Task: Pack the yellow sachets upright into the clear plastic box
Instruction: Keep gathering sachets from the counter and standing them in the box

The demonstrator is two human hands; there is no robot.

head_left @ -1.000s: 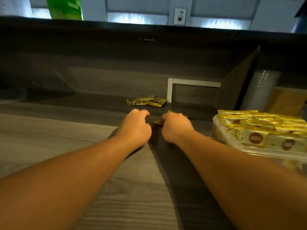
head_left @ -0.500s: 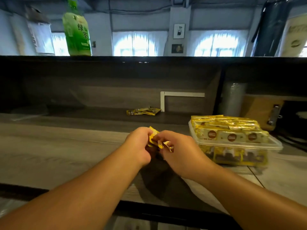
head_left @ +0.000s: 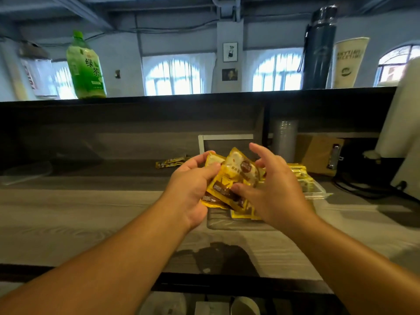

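Observation:
My left hand (head_left: 193,185) grips a small bunch of yellow sachets (head_left: 234,176), thumb on top, held above the counter. My right hand (head_left: 270,189) is beside them with fingers spread; its thumb touches the front sachet's lower edge. Behind my right hand stands the clear plastic box (head_left: 318,192), with yellow sachets (head_left: 300,171) standing upright in it; most of the box is hidden by my hand. A few more loose sachets (head_left: 170,162) lie on the lower shelf at the back.
A grey wooden counter (head_left: 91,214) runs under my hands, with a dark shelf wall behind. On the top ledge stand a green tea bottle (head_left: 86,67), a black flask (head_left: 318,48) and a paper cup (head_left: 347,62). A clipboard (head_left: 320,153) leans at right.
Both hands rose from the counter with the sachets. My right hand let go of its curled grip and spread its fingers. The camera tilted up.

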